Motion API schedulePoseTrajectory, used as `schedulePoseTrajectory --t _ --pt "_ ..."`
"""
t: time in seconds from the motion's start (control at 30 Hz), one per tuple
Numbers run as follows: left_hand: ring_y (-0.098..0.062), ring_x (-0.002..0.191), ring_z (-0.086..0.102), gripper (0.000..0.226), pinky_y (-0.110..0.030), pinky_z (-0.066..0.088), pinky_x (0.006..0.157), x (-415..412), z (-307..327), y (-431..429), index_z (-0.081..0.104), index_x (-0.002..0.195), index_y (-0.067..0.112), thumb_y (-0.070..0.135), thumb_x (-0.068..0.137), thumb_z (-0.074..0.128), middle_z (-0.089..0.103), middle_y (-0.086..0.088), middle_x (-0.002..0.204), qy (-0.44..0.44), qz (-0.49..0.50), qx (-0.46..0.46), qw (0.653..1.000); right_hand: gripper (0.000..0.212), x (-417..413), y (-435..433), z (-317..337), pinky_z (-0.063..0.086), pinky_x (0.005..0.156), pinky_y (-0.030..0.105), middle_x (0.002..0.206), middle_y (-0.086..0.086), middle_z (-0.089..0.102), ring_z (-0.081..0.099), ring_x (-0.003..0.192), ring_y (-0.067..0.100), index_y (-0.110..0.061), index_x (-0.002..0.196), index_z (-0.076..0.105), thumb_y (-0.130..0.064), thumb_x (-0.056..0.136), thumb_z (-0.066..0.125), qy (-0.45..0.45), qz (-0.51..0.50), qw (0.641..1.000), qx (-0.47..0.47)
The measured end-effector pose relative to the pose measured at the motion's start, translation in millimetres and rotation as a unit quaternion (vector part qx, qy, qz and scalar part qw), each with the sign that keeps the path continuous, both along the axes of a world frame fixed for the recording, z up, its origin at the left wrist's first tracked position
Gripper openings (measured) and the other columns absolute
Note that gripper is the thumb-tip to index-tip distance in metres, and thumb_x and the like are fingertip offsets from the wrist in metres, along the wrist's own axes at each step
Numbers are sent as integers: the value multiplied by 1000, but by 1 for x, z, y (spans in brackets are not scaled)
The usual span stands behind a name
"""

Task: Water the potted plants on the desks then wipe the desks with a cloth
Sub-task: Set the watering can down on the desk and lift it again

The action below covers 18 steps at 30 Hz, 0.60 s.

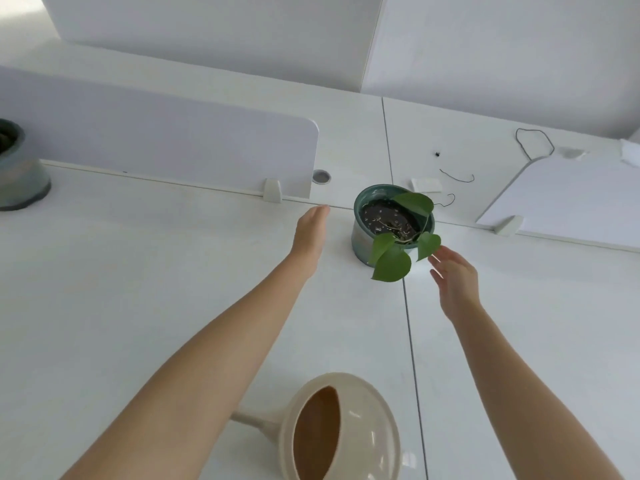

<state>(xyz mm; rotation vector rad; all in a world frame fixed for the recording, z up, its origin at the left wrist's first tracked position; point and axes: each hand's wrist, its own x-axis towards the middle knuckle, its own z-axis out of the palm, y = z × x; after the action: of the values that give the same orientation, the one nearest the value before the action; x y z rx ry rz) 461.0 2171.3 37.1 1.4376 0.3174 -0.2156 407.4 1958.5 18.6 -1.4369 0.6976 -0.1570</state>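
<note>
A green glazed pot (360,240) with dark soil and a few heart-shaped leaves (393,263) stands on the white desk (138,271) near the seam between desks. My left hand (310,230) reaches out flat to the left of the pot, fingers straight, apart from it. My right hand (453,282) is open just right of the pot, its fingertips close to a leaf. A beige watering can (360,427) stands on the desk at the bottom, spout pointing left, with neither hand on it.
A second pot (20,174) sits at the far left edge. White divider panels (173,150) stand along the desk's back, another divider panel (571,195) at right. Thin dark wires (533,143) lie on the far desk. A round grey cable grommet (321,176) is behind the pot.
</note>
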Motion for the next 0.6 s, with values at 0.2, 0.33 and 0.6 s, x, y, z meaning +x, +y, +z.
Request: schedulePoseTrajectory --t 0.2,0.33,0.6 --pt "-15 134 36 46 -38 26 114 41 -28 -26 41 137 10 30 96 38 41 -1 144 16 -71 15 997 40 30 5 -16 44 80 19 81 -1 61 53 77 12 -10 93 63 15 78 36 -15 -10 1000 1" --pt "-14 138 31 50 -38 23 115 52 -35 -40 34 142 14 34 97 35 34 0 150 13 -94 2 995 45 34 9 -21 45 61 9 67 -9 62 53 64 4 -21 80 62 17 80 37 -44 -22 999 4" --pt "14 88 43 38 7 36 62 44 -38 -51 39 135 19 23 100 26 50 18 104 -7 -163 -25 986 42 41 4 -28 49 68 9 61 -22 69 61 66 -5 -25 82 62 10 86 38 -55 -6 998 22"
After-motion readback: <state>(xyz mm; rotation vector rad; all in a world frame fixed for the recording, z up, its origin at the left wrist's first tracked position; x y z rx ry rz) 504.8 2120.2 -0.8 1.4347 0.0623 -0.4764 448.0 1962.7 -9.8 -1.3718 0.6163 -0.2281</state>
